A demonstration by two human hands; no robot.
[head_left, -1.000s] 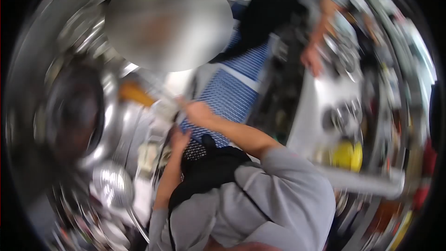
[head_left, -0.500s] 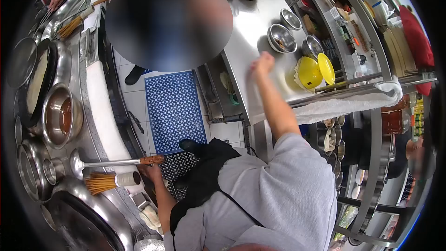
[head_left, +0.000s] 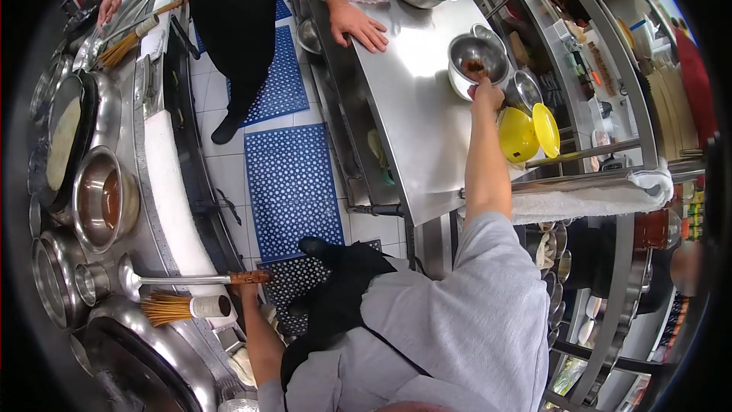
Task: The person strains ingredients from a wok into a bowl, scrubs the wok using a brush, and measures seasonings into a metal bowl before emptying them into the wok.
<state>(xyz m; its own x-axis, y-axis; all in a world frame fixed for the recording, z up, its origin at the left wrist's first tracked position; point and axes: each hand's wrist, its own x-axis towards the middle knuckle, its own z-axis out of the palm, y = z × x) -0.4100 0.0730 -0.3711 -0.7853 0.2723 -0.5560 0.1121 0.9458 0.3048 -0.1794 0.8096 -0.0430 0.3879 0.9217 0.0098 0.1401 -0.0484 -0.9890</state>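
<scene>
My right hand (head_left: 489,97) grips the near rim of a steel mixing bowl (head_left: 488,46). The bowl has a small reddish-brown portion of food inside and sits over the far side of the steel table. A yellow bowl (head_left: 516,136) and a yellow lid (head_left: 545,130) are close to my right forearm. On the other side, my left hand (head_left: 245,290) is closed at the wooden grip of a long ladle (head_left: 183,280), its fingers partly hidden by the handle. The ladle's head rests by the stove edge, above a bamboo brush (head_left: 171,308).
Along the left stand a round griddle with a pale flat sheet (head_left: 64,143), a steel bowl of brown liquid (head_left: 84,206) and a dark griddle (head_left: 122,381). A co-worker's hand (head_left: 358,27) lies on the table (head_left: 404,133). A white towel (head_left: 579,202) hangs from a rail.
My right hand has moved from over the table to the right and taken hold of the steel bowl. The left hand stays at the ladle. A co-worker's hand now rests on the table.
</scene>
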